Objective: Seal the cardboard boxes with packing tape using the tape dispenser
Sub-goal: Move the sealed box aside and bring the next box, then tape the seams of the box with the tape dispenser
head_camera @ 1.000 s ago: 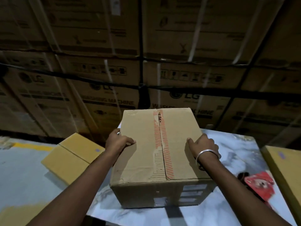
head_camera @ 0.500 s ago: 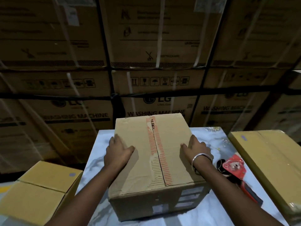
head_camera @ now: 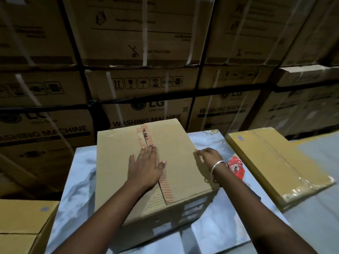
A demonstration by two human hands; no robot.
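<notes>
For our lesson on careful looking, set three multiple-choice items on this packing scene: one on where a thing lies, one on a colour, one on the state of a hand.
1. Where does the tape dispenser lie?
A. on top of the box
B. on the table, right of the brown box
C. in the left hand

2. What colour are the stripes of old tape along the brown box seam?
A. orange
B. blue
C. green

3. How is the left hand?
A. curled round the dispenser
B. a fist off the box
C. flat on the box top, fingers straight

Answers: 1 B, its red body shows beyond the right wrist; 2 A, orange hatching flanks the seam; 3 C, the palm presses over the seam.
</notes>
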